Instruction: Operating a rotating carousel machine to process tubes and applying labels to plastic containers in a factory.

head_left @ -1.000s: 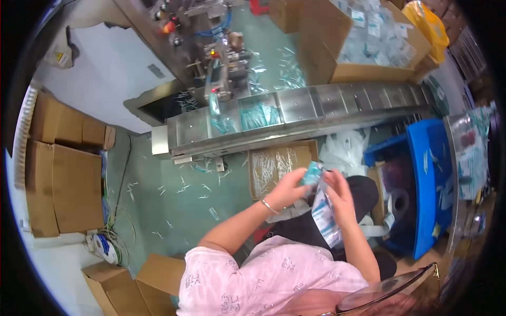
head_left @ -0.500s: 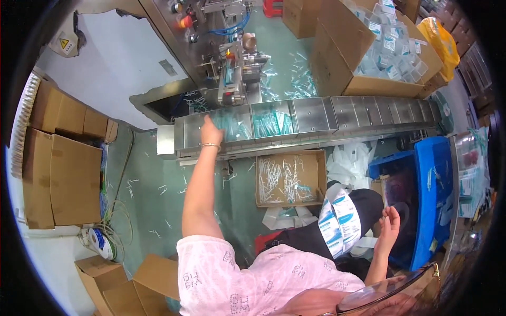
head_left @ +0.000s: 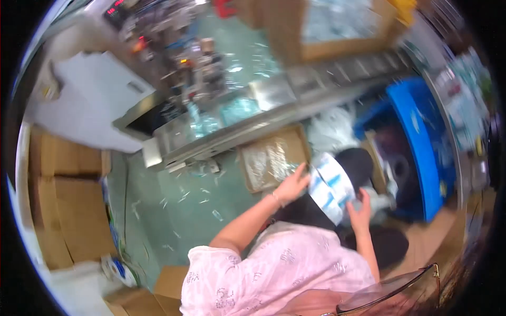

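Observation:
A strip of white labels with blue print (head_left: 333,190) lies curved over my dark-trousered thigh. My left hand (head_left: 293,186) has come to the strip's left edge, its fingers pointing at it; motion blur hides whether they grip anything. By the strip's right edge is my right hand (head_left: 360,211), thumb and fingers apart, close to or touching the labels. Beyond my knees runs the metal conveyor (head_left: 274,95), its near-left pockets holding clear-and-teal small pieces (head_left: 240,109). A shallow cardboard box (head_left: 247,176) of small white pieces sits on the floor between conveyor and lap.
A machine (head_left: 195,68) stands over the conveyor's left part. To the right is a blue bin (head_left: 421,147), with white plastic film (head_left: 332,129) beside it. A large carton (head_left: 342,50) of clear packs stands behind the conveyor; more cartons (head_left: 79,216) are at left. Small pieces litter the floor.
My left hand has left the conveyor pocket and come back to the label strip on my lap. My right hand has moved left, up to the strip. The view has tilted and blurred.

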Demonstrator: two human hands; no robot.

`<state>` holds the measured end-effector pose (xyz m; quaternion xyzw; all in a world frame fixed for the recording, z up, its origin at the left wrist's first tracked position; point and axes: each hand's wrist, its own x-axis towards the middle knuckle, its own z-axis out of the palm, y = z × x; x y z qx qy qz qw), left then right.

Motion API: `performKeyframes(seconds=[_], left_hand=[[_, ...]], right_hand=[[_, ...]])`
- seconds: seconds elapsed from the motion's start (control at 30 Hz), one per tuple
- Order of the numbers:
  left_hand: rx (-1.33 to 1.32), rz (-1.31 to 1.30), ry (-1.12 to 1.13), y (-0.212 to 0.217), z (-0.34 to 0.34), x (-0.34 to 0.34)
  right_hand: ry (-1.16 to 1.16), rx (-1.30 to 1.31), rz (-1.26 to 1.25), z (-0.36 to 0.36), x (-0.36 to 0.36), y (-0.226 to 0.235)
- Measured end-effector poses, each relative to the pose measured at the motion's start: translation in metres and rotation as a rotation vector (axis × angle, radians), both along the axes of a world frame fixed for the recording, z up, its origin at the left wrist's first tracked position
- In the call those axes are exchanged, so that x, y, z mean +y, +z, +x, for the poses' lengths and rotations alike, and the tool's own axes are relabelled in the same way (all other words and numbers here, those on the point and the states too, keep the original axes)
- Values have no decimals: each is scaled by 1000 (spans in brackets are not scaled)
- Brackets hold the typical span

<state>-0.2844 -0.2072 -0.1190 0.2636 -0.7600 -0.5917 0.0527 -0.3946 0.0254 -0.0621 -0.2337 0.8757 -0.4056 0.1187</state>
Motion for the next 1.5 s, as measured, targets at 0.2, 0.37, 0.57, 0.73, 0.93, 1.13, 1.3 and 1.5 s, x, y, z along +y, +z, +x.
performKeyframes(seconds=[0.2,0.37,0.57,0.73,0.93,1.13,1.3,1.5], left_hand=[[259,1284,172,-27,-75,-14],[491,1421,157,16,-105,-22],[627,1190,-144,47,-58,-6],[276,504,69,68,-16,66],[281,785,4,87,5,109],[107,648,-10,71,5,76],[139,137,-31,40,-13,33],[460,-245,-379,53,-72,13]], right_hand=[[130,-354,-184,6,7,7],[116,-445,-363,16,48,7],[170,-320,-173,-7,102,10],[58,35,393,-38,123,-19],[168,607,-25,-18,13,55],[213,553,109,-7,14,23],[214,414,-34,10,35,6],[55,475,-23,-1,25,17]])
